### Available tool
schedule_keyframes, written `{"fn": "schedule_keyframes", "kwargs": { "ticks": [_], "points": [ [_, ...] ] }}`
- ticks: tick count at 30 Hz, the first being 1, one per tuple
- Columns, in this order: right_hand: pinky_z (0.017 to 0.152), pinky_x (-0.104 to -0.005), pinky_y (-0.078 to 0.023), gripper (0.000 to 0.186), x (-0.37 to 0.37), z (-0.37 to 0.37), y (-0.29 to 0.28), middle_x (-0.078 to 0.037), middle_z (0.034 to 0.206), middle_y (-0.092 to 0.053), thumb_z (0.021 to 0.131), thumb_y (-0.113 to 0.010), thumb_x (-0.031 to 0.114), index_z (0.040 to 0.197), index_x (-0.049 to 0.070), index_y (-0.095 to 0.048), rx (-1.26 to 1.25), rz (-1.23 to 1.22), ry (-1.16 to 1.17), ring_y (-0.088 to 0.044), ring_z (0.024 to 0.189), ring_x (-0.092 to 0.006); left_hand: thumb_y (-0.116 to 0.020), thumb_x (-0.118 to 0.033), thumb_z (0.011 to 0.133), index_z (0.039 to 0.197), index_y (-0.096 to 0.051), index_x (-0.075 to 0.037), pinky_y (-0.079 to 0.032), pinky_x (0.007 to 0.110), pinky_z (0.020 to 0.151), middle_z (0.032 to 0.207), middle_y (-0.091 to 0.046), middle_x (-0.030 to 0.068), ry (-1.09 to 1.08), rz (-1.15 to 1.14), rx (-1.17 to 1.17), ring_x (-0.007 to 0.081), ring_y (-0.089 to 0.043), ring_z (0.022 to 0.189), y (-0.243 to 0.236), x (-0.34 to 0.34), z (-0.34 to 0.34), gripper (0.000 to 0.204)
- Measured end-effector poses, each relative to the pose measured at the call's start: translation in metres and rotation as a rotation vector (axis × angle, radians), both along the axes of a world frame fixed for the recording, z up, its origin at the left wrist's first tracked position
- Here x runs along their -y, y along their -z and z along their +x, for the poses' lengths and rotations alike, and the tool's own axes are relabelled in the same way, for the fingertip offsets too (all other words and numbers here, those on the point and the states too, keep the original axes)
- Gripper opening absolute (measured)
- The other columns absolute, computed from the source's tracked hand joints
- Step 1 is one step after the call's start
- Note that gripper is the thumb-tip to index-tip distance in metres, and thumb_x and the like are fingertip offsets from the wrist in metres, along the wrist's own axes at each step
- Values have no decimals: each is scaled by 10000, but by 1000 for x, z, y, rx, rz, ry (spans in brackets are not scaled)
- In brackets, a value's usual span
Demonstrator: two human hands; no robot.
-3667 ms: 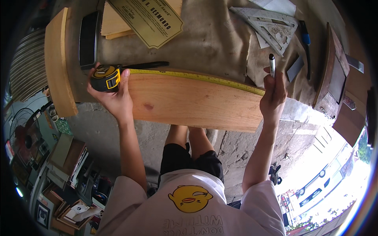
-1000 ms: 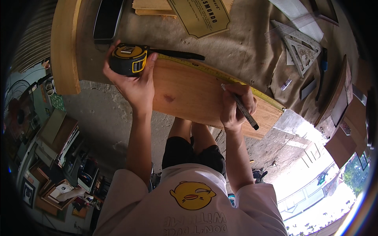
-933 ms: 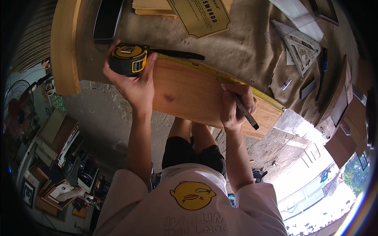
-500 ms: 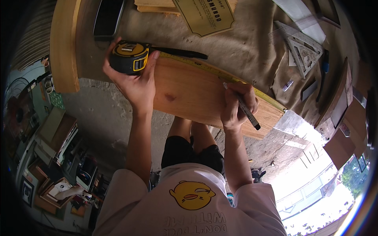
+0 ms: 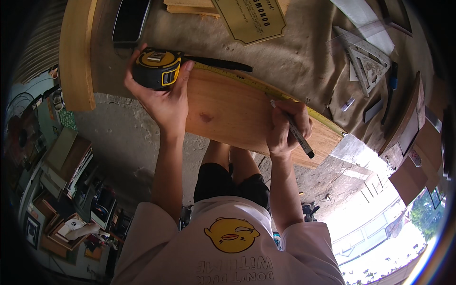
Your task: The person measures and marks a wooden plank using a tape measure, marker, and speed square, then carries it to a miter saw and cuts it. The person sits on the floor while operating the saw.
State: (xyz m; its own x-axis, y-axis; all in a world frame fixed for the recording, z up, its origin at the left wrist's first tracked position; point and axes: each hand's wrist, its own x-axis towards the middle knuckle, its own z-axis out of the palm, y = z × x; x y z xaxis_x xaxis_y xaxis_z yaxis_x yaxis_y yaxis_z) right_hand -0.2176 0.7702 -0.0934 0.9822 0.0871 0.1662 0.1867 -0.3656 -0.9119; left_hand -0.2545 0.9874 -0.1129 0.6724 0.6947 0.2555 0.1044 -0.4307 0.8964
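Observation:
My left hand (image 5: 156, 102) grips a yellow-and-black tape measure (image 5: 156, 66), thumb at the far edge of a wooden board (image 5: 223, 111). The yellow blade (image 5: 251, 83) runs along that edge to the board's right end. My right hand (image 5: 287, 130) has a pen (image 5: 301, 137) in curled fingers, its tip touching or just above the board near the blade. A black strap (image 5: 223, 63) lies beyond the tape. A small white pen cap or similar piece (image 5: 347, 105) rests on the cloth to the right.
The cloth-covered bench (image 5: 304, 57) holds a phone (image 5: 129, 21), wood pieces (image 5: 190, 7), a gold plaque (image 5: 244, 19), a triangular square (image 5: 365, 61), a blue-handled tool (image 5: 393, 78) and a clear strip (image 5: 394, 26). A board (image 5: 76, 57) lies left. Cluttered shelves (image 5: 71, 199) stand lower left.
Since the oldest frame, my right hand has moved left along the board and turned the upright pen down onto it. The view has shifted; in the last second both hands are nearly still.

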Motion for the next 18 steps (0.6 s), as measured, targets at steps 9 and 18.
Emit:
{"fn": "schedule_keyframes", "kwargs": {
  "ticks": [9, 18],
  "points": [
    [511, -258, -375, 83, 1, -1, 2, -36, 615, -592, 820, -580, 25, 840, 25, -661, -2, -16, 0, -492, 485, -100, -867, 5, 790, 1441, -265, 8, -531, 365, 1106, 1496, -410, 195, 8, -4, -5, 273, -513, 1309, 0, -1, -1, 886],
    [570, -281, -431, 87, 2, -3, -2, -45, 704, -646, 795, -613, 54, 839, 35, -686, -26, -47, 3, -547, 555, -136, -874, -12, 788, 1445, -264, 13, -545, 366, 1088, 1488, -418, 200, 12, 3, -7, 269, -532, 1287, 2, -2, -2, 897]
  ]
}}
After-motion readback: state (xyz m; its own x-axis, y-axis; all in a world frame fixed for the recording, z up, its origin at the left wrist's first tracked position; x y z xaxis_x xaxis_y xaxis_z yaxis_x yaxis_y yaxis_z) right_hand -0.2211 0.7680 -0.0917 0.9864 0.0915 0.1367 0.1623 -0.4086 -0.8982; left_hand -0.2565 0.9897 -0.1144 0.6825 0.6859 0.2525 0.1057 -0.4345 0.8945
